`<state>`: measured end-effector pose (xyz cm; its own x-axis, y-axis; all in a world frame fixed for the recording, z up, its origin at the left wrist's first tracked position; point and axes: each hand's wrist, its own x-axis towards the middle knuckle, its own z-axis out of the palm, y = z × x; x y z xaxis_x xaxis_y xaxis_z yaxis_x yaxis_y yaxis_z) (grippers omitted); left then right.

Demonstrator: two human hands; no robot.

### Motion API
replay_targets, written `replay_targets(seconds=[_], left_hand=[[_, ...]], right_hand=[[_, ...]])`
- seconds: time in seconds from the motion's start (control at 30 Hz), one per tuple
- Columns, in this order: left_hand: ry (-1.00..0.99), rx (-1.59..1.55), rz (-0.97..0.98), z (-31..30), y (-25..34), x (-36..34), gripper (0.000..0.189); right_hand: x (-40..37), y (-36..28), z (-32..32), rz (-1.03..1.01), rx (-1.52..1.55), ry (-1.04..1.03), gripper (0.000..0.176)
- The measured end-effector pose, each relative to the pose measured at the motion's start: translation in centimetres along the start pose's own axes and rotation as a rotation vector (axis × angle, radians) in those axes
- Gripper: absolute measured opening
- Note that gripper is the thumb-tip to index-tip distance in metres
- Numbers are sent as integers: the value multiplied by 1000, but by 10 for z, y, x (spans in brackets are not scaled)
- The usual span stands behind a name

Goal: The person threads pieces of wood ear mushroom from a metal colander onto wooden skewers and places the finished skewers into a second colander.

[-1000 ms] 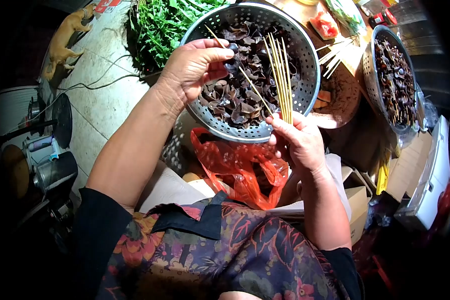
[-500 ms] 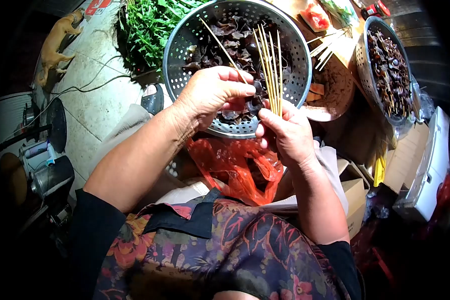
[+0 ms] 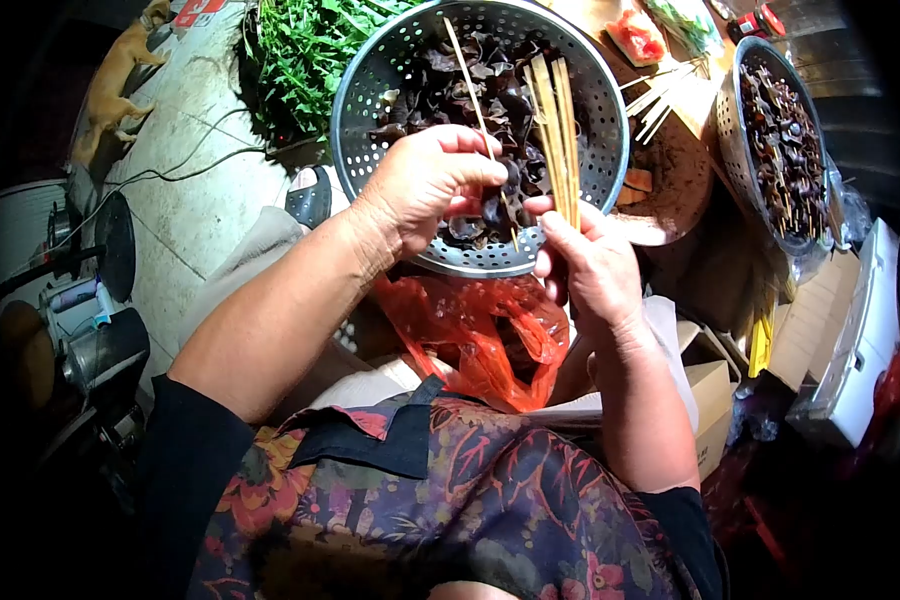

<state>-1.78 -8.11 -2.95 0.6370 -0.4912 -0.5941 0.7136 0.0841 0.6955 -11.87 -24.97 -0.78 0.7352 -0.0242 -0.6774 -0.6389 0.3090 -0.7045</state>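
Note:
My left hand (image 3: 420, 190) pinches a single bamboo skewer (image 3: 464, 75) that slants over the metal colander (image 3: 346, 150). Dark wood ear mushroom (image 3: 503, 205) is at the skewer's lower part, against my left fingertips, and the tip shows below it. My right hand (image 3: 600, 265) is closed round a bundle of bamboo skewers (image 3: 558, 130), which point up and away from me. Loose wood ear mushrooms (image 3: 480, 70) lie in the colander beneath both hands.
A red plastic bag (image 3: 490, 340) lies between my legs. Leafy greens (image 3: 305, 70) are at the colander's left. To the right stand a brown basin (image 3: 685, 205), loose skewers (image 3: 660, 95) and a second colander (image 3: 727, 120) of skewered mushrooms. A dog (image 3: 115, 90) lies on the floor.
The single skewer now stands steeper, and its tip shows below the mushroom. My right hand has shifted slightly right and down, and its skewers are bunched closer together.

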Motion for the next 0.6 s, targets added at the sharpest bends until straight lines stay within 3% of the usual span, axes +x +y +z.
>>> replay_targets(seconds=[0.13, 0.27, 0.33, 0.6], left_hand=[[-111, 39, -104, 7, -8, -8, 20], [-185, 43, -149, 10, -19, -9, 19], [-216, 85, -164, 11, -24, -7, 18], [-137, 2, -106, 10, -23, -5, 17]], right_hand=[[1, -2, 0, -39, 77, 113, 23], [-1, -1, -1, -77, -126, 88, 42], [6, 9, -2, -160, -115, 21, 42], [7, 11, -5, -163, -116, 28, 32]])
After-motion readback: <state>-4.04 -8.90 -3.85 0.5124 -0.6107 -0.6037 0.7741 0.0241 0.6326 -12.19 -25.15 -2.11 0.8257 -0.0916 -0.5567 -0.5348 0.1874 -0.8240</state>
